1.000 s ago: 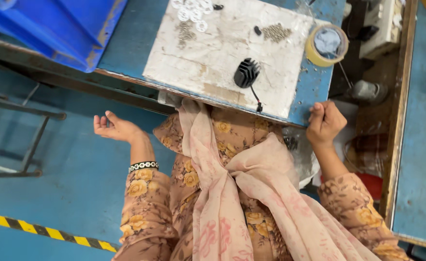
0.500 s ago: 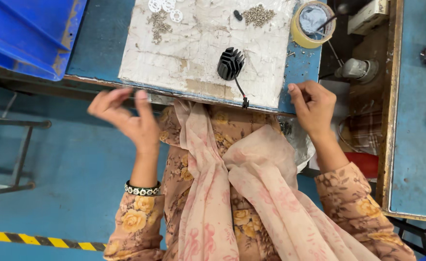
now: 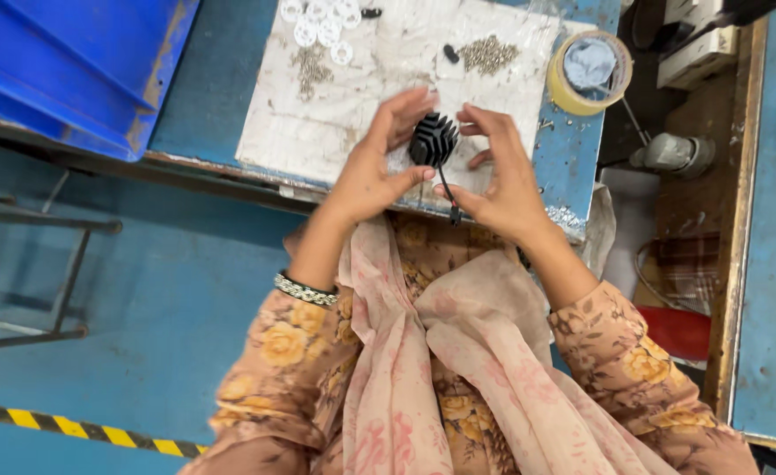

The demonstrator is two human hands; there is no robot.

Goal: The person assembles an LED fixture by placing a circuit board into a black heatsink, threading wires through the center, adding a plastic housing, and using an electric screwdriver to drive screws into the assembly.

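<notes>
A small black finned round part (image 3: 432, 141) with a thin black wire hanging from it lies on a white board (image 3: 318, 132) on the blue workbench. My left hand (image 3: 370, 167) cups its left side, thumb and fingers touching the fins. My right hand (image 3: 498, 171) closes in from the right, fingers touching the part and the thumb near the wire's end plug. Both hands seem to hold the part between them.
White rings (image 3: 322, 19), piles of small metal screws (image 3: 487, 53) and dark bits lie at the board's far edge. A yellow tape roll (image 3: 589, 72) sits to the right. A blue bin (image 3: 71, 66) stands at the left. A second blue bench (image 3: 775, 237) is at the right.
Both hands rose from the bench's near edge and came together on the black finned part. The view has shifted, so the board sits lower and closer.
</notes>
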